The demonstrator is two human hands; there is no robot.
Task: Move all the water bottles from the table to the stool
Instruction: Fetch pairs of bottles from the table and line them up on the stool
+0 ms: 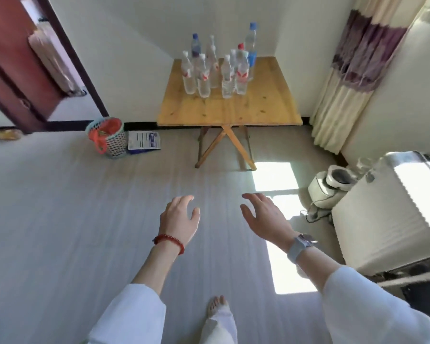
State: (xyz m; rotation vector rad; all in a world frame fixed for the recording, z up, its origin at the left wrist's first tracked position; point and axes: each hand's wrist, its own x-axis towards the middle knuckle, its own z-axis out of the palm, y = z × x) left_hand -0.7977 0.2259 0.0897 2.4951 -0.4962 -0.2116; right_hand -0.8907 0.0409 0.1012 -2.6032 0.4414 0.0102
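Both hands, left hand (180, 218) and right hand (265, 215), are held open and empty. The water bottles (215, 68) are stood on the table (258, 108), well beyond the fingers. A basket (107, 136) is seen far left. No stool is seen.

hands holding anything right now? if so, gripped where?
Nothing held. Left hand and right hand are both open and empty above the floor, well short of the clear plastic water bottles standing on the wooden folding table.
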